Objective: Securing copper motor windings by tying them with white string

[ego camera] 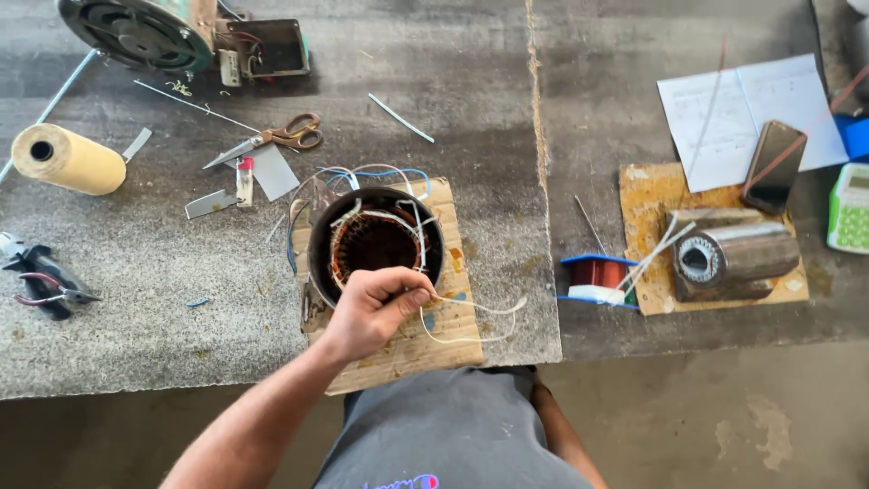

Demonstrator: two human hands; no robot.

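A round motor stator (376, 237) with copper windings stands upright on a piece of cardboard (444, 340) at the table's front. My left hand (373, 308) rests on the stator's near rim. Its fingers are pinched on a white cord (471, 308) that loops to the right over the cardboard. Blue and white wires (362, 172) curl out behind the stator. Only part of my right arm (566, 435) shows, below the table edge, and its hand is hidden.
Scissors (281, 136), a yellow paper roll (68, 158), pliers (41, 281) and a fan motor (136, 32) lie to the left. A copper wire spool (597, 276), a second stator (733, 258), papers (751, 113), a phone (774, 167) and a calculator (851, 208) lie to the right.
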